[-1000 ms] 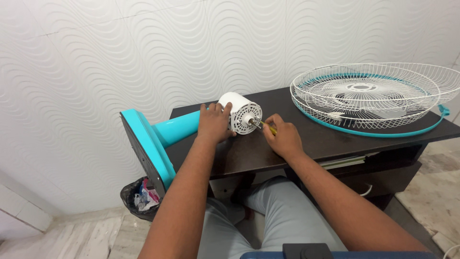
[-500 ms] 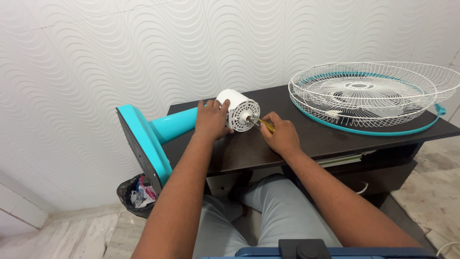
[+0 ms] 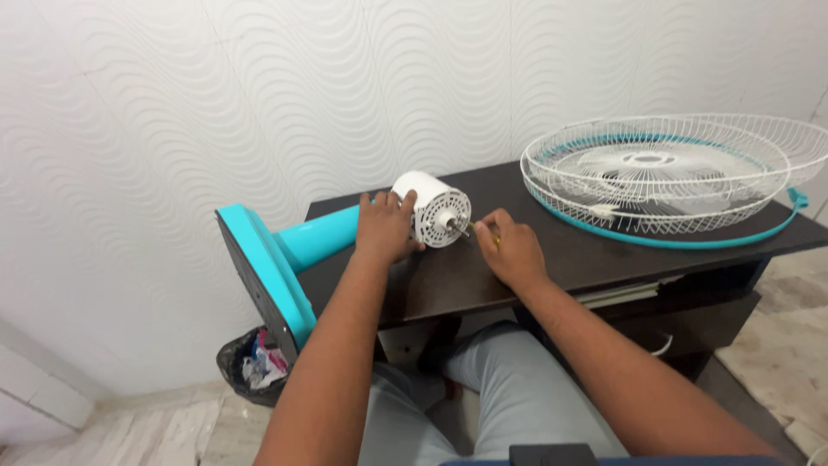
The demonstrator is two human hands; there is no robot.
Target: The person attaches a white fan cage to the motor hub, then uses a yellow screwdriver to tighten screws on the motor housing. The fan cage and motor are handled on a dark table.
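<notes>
- While you look down at the dark wooden worktop (image 3: 561, 259), your left hand (image 3: 384, 229) lies on the white cylindrical fan motor housing (image 3: 431, 207), fingers spread over its top and near side, clasping it.
- That motor housing lies on its side near the worktop's left end, its slotted face and short metal shaft (image 3: 460, 228) turned toward your right hand.
- Your right hand (image 3: 511, 248) rests on the worktop just beside the shaft, fingers curled in and pinching a thin yellow-handled tool (image 3: 486, 229); its tip meets or nearly meets the shaft, and I cannot tell which.
- From the motor housing a turquoise plastic fan neck (image 3: 317, 237) runs left, past the worktop's edge, to the flat turquoise fan base (image 3: 259, 272), which stands on edge in the air, tilted, beside the white wave-patterned wall (image 3: 259, 103).
- On the right part of the worktop, well apart from both hands, lies a round white wire fan guard (image 3: 664, 173) with a turquoise rim; white fan blades show through the wires.
- Below the base, on the pale tiled floor (image 3: 129, 431), stands a small bin lined with a black bag (image 3: 250, 367), with scraps inside.
- Your grey trousers (image 3: 509, 397) show under the worktop's front edge.
</notes>
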